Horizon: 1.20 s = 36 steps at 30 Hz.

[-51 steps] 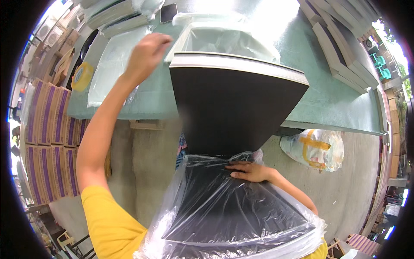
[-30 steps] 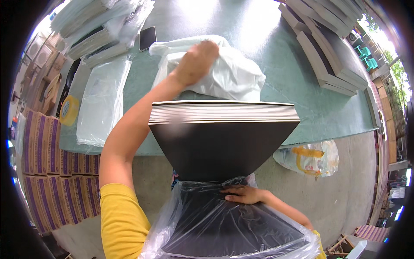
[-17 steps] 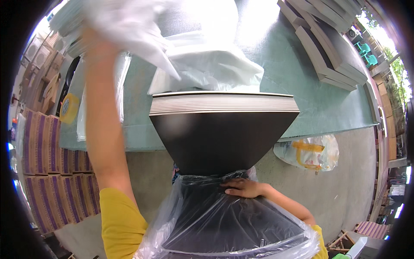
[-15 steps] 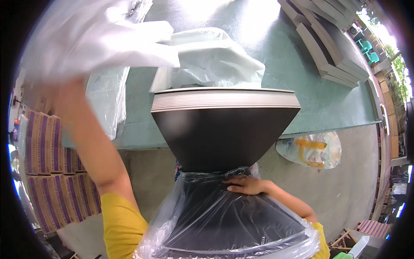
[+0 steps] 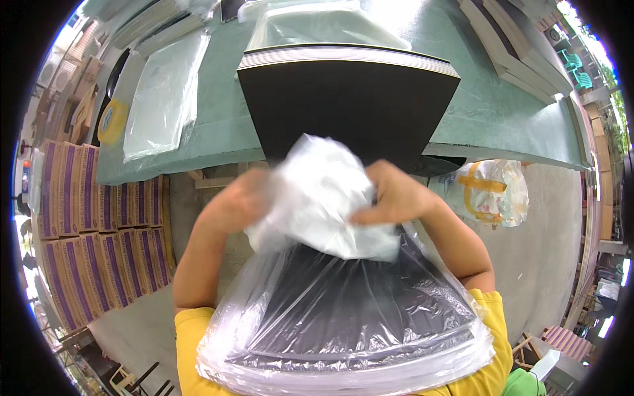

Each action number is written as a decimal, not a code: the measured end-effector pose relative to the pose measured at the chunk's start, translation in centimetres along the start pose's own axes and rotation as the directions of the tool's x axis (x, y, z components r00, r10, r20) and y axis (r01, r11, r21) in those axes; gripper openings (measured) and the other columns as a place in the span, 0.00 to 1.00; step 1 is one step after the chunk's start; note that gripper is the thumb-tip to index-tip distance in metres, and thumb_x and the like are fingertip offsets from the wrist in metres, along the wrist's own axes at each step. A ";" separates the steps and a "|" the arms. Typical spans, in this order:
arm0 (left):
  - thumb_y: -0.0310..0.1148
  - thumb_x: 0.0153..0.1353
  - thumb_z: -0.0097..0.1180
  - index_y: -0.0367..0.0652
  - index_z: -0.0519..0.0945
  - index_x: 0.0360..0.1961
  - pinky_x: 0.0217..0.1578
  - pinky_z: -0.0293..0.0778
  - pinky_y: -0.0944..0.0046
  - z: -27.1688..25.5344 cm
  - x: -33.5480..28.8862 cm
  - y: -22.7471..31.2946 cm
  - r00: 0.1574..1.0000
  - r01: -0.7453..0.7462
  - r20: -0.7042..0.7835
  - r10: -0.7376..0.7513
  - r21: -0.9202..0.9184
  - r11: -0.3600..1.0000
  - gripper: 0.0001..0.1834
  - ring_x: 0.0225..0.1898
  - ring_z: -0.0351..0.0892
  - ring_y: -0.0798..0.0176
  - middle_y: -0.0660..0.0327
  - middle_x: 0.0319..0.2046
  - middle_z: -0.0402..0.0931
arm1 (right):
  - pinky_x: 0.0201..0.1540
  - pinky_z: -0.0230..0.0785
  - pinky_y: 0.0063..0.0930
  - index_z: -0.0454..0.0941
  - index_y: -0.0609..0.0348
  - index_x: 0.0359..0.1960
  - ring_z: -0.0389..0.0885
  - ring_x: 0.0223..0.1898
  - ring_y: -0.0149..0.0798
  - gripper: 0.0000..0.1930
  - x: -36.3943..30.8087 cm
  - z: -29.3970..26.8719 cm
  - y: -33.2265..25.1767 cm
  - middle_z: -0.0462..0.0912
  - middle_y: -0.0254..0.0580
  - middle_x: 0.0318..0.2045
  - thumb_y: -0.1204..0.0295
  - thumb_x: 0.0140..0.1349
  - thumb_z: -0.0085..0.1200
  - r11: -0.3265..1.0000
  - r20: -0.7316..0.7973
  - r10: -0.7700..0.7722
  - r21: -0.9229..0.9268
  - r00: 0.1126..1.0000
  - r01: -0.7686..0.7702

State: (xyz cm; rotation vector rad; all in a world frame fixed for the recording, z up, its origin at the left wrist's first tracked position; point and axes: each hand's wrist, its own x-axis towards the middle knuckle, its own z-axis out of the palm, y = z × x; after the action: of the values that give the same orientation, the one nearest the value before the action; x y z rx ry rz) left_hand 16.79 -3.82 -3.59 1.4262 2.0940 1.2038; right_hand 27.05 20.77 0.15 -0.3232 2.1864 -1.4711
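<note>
My left hand (image 5: pixel 246 199) and my right hand (image 5: pixel 399 193) meet at a crumpled white plastic sheet (image 5: pixel 323 198), one on each side of it. Motion smears the left fingers, though they appear closed around the sheet's left side. The right thumb and fingers pinch its right side. Below the sheet, a clear plastic bag (image 5: pixel 356 323) with dark flat contents lies over my lap. Ahead, a thick stack of black boards with pale layered edges (image 5: pixel 350 99) rests at the table's front edge. The white sheet hides its lower part.
Flat plastic sleeves (image 5: pixel 162 99) and a tape roll (image 5: pixel 113 122) lie on the green table (image 5: pixel 522 129). More plastic (image 5: pixel 330 26) sits behind the boards. Pale-edged boards (image 5: pixel 518 56) stand far right. Cartons (image 5: pixel 99 264) are stacked left; a taped plastic bundle (image 5: pixel 489 191) is at right.
My left hand has swung the white plastic down from the upper left, and it is now bunched between both hands. My right hand has lifted off the clear bag to the sheet.
</note>
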 end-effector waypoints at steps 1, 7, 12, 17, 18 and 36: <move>0.36 0.60 0.46 0.35 0.74 0.34 0.34 0.71 0.66 0.0 0.0 -0.7 0.944 0.278 -0.079 -0.320 -0.332 0.901 0.13 0.32 0.74 0.66 0.61 0.29 0.75 | 0.38 0.70 0.26 0.69 0.65 0.43 0.78 0.33 0.35 0.24 0.2 0.4 0.8 0.78 0.43 0.33 0.68 0.45 0.61 0.931 -0.196 0.016 0.359 0.981 0.057; 0.42 0.62 0.40 0.36 0.72 0.42 0.32 0.72 0.70 0.3 -0.6 -1.1 0.842 0.369 0.126 -0.524 -0.843 0.391 0.19 0.33 0.75 0.70 0.62 0.34 0.75 | 0.39 0.68 0.19 0.68 0.68 0.45 0.76 0.36 0.29 0.24 -1.3 1.1 3.3 0.77 0.41 0.37 0.63 0.50 0.57 0.452 -0.182 -0.039 0.874 0.983 0.180; 0.41 0.62 0.41 0.37 0.72 0.41 0.30 0.71 0.71 0.2 -0.2 -0.6 0.827 0.321 -0.023 -0.561 -0.801 0.506 0.18 0.32 0.74 0.71 0.62 0.33 0.75 | 0.31 0.68 0.16 0.75 0.66 0.34 0.76 0.27 0.26 0.12 -1.7 1.2 4.2 0.79 0.38 0.27 0.74 0.49 0.59 0.581 -0.138 0.141 0.814 0.980 0.031; 0.35 0.59 0.48 0.40 0.74 0.38 0.29 0.69 0.69 -2.8 0.4 1.1 0.819 0.451 -0.535 -0.207 0.378 0.808 0.11 0.28 0.72 0.69 0.60 0.30 0.75 | 0.31 0.69 0.18 0.76 0.66 0.31 0.76 0.27 0.26 0.11 -1.6 1.2 4.1 0.79 0.38 0.26 0.70 0.52 0.56 0.489 -0.114 0.312 0.870 0.943 -0.057; 0.34 0.57 0.50 0.41 0.74 0.38 0.27 0.68 0.70 -2.7 0.8 2.6 0.809 0.415 -0.535 -0.244 0.225 0.881 0.10 0.26 0.70 0.71 0.61 0.27 0.73 | 0.31 0.69 0.19 0.76 0.66 0.31 0.76 0.27 0.26 0.11 -1.5 1.4 4.0 0.79 0.38 0.26 0.69 0.53 0.56 0.465 -0.145 0.284 0.886 0.948 -0.003; 0.23 0.48 0.53 0.37 0.74 0.40 0.27 0.65 0.73 4.9 4.9 3.8 0.982 0.115 -0.108 -0.153 -0.295 0.949 0.15 0.30 0.70 0.71 0.61 0.29 0.72 | 0.33 0.68 0.17 0.73 0.65 0.35 0.73 0.30 0.25 0.13 1.2 2.6 4.9 0.75 0.33 0.27 0.68 0.52 0.56 0.521 -0.379 0.106 0.809 0.919 0.273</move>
State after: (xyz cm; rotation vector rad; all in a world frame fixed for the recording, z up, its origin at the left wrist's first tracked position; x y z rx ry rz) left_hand 20.21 3.22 -2.56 1.0851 1.9604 1.5069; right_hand 27.68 20.07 -5.40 0.2461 1.3719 -2.6352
